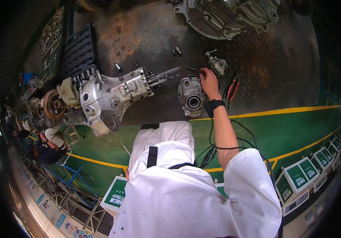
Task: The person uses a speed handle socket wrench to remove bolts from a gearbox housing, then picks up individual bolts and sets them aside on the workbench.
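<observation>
My right hand, with a black band on its wrist, reaches over the upper right edge of a grey metal housing that has a round bearing opening. Its fingers are curled together; whatever they may hold is hidden. Just left of the fingertips lies a small bolt. Beyond the hand rests a small cast metal part with a lever. Red-handled pliers lie to the right. A large gearbox case, its shafts pointing toward the housing, sits on the left. My left hand is out of view.
The worn steel-plate bench carries loose sockets and bolts. At the back stands a big casting; a dark tool case is far left. Black cables hang beside my right arm. Another person is at lower left.
</observation>
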{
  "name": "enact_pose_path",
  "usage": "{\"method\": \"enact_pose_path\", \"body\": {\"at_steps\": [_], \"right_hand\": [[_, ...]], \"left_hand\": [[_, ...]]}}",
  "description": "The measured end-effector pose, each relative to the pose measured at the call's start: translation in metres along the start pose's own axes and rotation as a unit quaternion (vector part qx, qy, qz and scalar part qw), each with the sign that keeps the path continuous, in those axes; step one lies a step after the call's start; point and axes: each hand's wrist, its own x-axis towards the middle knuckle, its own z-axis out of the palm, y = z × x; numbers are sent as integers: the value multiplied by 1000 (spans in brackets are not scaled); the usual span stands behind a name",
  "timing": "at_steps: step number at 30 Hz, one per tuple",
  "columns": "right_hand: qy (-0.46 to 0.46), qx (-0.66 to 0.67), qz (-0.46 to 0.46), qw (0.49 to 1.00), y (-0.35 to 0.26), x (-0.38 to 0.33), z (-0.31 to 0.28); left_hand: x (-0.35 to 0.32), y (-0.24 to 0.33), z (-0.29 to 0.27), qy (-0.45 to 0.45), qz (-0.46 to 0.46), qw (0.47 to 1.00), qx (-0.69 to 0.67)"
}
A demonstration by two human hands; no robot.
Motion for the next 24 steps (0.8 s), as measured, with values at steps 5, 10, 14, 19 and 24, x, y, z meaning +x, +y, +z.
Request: {"method": "enact_pose_path", "body": {"at_steps": [5,10,14,19,24], "right_hand": [[-108,-88,29,990,-19,31,14],[-52,11,79,995,15,31,17],[-27,197,81,977,-18,7,-12],[12,11,93,996,38,-34,-23],[89,-31,206,974,61,-82,-33]], "left_hand": [[-1,4,1,1,5,1000,5],[2,9,2,-7,7,1000,9],[-3,2,1,5,0,1000,3],[4,5,3,-9,3,1000,7],[9,7,3,-15,5,1000,13]]}}
